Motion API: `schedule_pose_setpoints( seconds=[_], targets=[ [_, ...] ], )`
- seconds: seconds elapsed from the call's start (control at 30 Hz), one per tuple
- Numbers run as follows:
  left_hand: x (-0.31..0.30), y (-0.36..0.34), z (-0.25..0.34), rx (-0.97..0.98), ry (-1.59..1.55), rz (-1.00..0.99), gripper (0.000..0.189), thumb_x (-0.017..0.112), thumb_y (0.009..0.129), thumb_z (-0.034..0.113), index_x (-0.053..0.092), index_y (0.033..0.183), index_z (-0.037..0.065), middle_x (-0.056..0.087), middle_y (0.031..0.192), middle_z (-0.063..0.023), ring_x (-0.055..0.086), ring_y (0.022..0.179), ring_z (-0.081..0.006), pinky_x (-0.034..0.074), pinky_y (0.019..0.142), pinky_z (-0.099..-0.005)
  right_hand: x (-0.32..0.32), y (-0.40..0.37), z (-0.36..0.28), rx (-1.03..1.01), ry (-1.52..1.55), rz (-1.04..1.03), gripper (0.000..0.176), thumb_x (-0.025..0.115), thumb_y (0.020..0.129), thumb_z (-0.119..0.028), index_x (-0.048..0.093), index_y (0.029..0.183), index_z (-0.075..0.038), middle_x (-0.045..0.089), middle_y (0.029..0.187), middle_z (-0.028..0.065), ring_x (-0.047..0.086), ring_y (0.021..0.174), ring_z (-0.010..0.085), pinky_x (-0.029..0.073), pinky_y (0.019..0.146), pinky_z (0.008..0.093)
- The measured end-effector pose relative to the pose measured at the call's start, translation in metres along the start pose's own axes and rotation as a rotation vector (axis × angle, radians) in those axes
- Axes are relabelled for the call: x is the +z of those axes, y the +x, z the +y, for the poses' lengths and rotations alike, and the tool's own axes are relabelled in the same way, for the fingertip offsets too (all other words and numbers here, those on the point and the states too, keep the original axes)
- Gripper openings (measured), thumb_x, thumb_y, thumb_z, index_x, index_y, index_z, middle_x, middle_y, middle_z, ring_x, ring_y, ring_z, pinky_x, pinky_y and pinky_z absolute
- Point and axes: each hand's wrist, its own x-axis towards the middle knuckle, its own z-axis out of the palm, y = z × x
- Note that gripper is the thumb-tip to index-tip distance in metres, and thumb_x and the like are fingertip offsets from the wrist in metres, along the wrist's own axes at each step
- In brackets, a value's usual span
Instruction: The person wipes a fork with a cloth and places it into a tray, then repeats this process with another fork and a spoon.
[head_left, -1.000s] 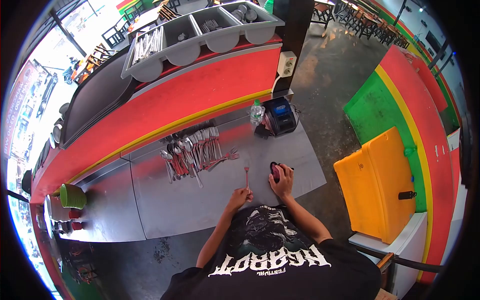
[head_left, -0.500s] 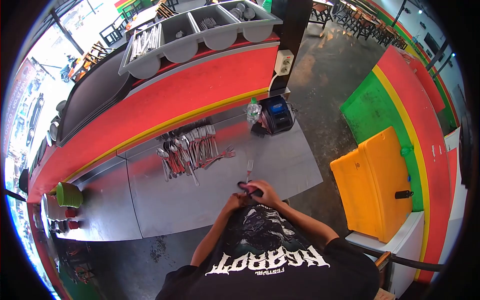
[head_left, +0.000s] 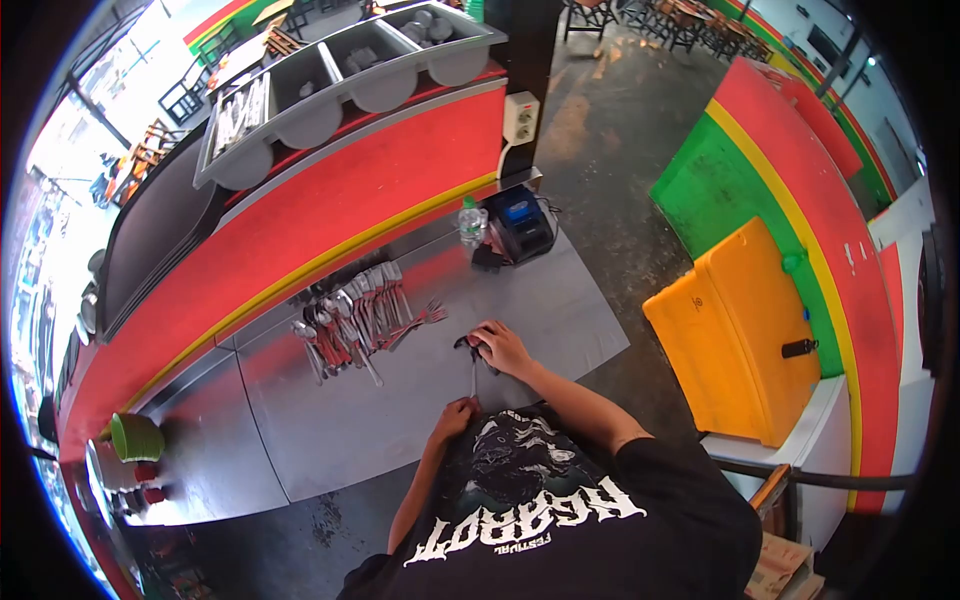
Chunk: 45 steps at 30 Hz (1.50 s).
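My left hand (head_left: pixel 458 416) is closed near the counter's front edge, pinching the handle end of a fork (head_left: pixel 474 379). Its handle points away from me, and the head is hidden under a dark cloth with some red (head_left: pixel 466 343). My right hand (head_left: pixel 503 349) is closed round that cloth at the far end of the fork. Left of my hands lies a pile of spoons and forks (head_left: pixel 347 318) on the steel counter (head_left: pixel 330 430). A few forks (head_left: pixel 428 314) stick out from the pile's right side.
A plastic bottle (head_left: pixel 472 222) and a black card-machine-like device (head_left: pixel 523 226) stand at the counter's back right. A grey cutlery holder (head_left: pixel 330 100) sits on the red ledge (head_left: pixel 400 150). Green containers (head_left: pixel 137 437) are far left. A yellow cooler box (head_left: pixel 735 335) stands right.
My right hand has slid the cloth away from my left hand, along the fork to its far end. The prongs, bare before, are now covered. The view has shifted slightly.
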Motion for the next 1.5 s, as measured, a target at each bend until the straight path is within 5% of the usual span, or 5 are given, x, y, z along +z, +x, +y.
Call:
schedule_pose_setpoints(
  seconds=[0.2,0.5,0.67,1.07,1.5],
  targets=[
    [0.002,-0.007,-0.029,-0.044,-0.049,0.05,0.042,0.052,0.101,0.039,0.066,0.083,0.004,0.063,0.073,-0.0013,0.055,0.072,-0.0104,0.046,0.07,-0.0291,0.0,0.051,0.032,0.658,0.063,0.444,0.03,0.07,0.076,-0.008,0.067,0.106,-0.007,0.061,0.11,0.0128,0.06,0.106,0.034,0.049,0.09,0.0422],
    [-0.001,0.008,-0.021,-0.223,-0.217,0.128,0.035,0.055,0.098,0.03,0.069,0.085,0.0,0.07,0.072,-0.0075,0.063,0.064,-0.0142,0.048,0.06,-0.0298,-0.018,0.03,-0.053,0.005,0.461,0.062,0.032,0.071,0.08,-0.011,0.065,0.11,-0.003,0.061,0.108,0.0141,0.06,0.102,0.0337,0.048,0.092,0.0413],
    [-0.003,0.012,-0.019,-0.313,-0.357,0.093,0.02,0.057,0.092,0.014,0.069,0.087,0.0,0.072,0.074,-0.0123,0.063,0.057,-0.0164,0.049,0.053,-0.0302,0.038,-0.049,-0.025,-0.343,0.184,-0.152,0.039,0.068,0.074,-0.006,0.064,0.113,-0.01,0.058,0.117,0.0091,0.054,0.111,0.0325,0.045,0.099,0.0426],
    [-0.005,-0.009,-0.062,0.026,-0.327,0.069,0.041,0.053,0.103,0.039,0.067,0.091,0.002,0.067,0.079,-0.0027,0.061,0.075,-0.0114,0.049,0.074,-0.028,0.021,-0.003,-0.011,-0.131,0.003,-0.063,0.039,0.066,0.073,-0.004,0.064,0.111,-0.012,0.058,0.115,0.0052,0.054,0.108,0.0307,0.046,0.094,0.0438],
    [-0.013,-0.041,-0.049,-0.121,-0.441,0.341,0.033,0.05,0.104,0.026,0.065,0.09,0.0,0.07,0.08,-0.008,0.066,0.072,-0.0129,0.053,0.066,-0.0283,0.024,0.038,0.037,0.332,0.13,0.289,0.027,0.071,0.078,-0.008,0.064,0.103,-0.002,0.061,0.107,0.0152,0.058,0.104,0.0375,0.047,0.092,0.043]
  ],
)
